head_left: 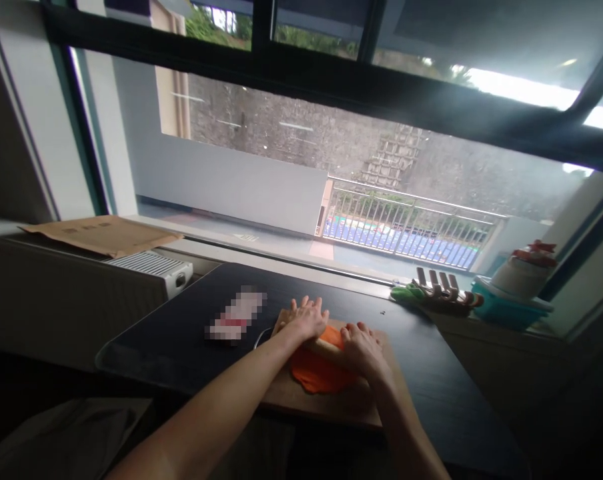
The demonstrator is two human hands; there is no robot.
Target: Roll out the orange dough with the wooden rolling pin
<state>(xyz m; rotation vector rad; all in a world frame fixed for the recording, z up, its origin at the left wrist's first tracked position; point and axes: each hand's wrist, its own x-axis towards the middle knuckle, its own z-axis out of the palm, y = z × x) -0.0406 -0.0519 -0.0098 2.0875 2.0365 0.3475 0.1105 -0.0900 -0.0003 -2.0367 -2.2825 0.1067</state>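
An orange sheet of dough or clay [317, 375], flattened and rounded, lies on a wooden board [301, 399]. Across it rests a pale wooden rolling pin [327, 351]. My left hand [310, 320] lies over the pin's left part, palm down, with its fingers spread forward. Over the right part is my right hand [365, 348], also palm down, its fingers apart and pointing away from me. Both palms press on the pin and neither hand wraps round it. The pin's ends are mostly hidden under my hands.
A phone-like blurred thing [237, 317] lies on the dark table [181, 340] to the left, near a thin cable [260, 335]. A brown envelope [106, 235] lies by the window. On the right sill are a teal box [506, 303], a white bag [524, 272] and a green cloth [406, 292].
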